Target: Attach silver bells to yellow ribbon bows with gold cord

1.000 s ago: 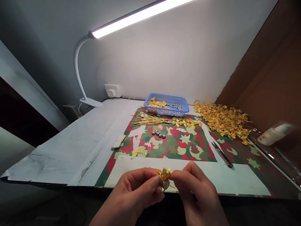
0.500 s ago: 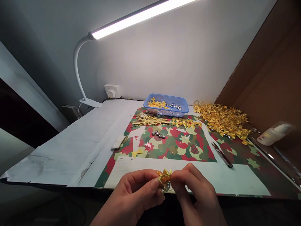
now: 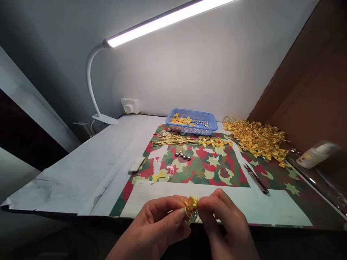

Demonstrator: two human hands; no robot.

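My left hand (image 3: 162, 220) pinches a small gold ribbon bow (image 3: 193, 200) between thumb and fingers, at the table's front edge. Gold cord or wire is looped around the bow's middle. Just beneath it hangs a silver jingle bell (image 3: 194, 216), partly hidden by my fingers. From the other side, my right hand (image 3: 225, 213) closes its thumb and forefinger at the bow's right edge, where the gold cord runs. Its fingertips hide exactly what they grip.
A blue basket (image 3: 214, 126) holds gold bows and silver bells. In front lie gold ties (image 3: 173, 138), loose bows (image 3: 214, 141) and several bells (image 3: 184, 156). Rightward are tweezers (image 3: 256, 178), a heap of gold bows (image 3: 255, 139) and a bottle (image 3: 316, 156). A lamp (image 3: 162, 23) shines overhead.
Both hands stay pinched at the bow, shifted very slightly right. The bow has turned a little and the cord loop shows more at its middle. Things on the table stay put.
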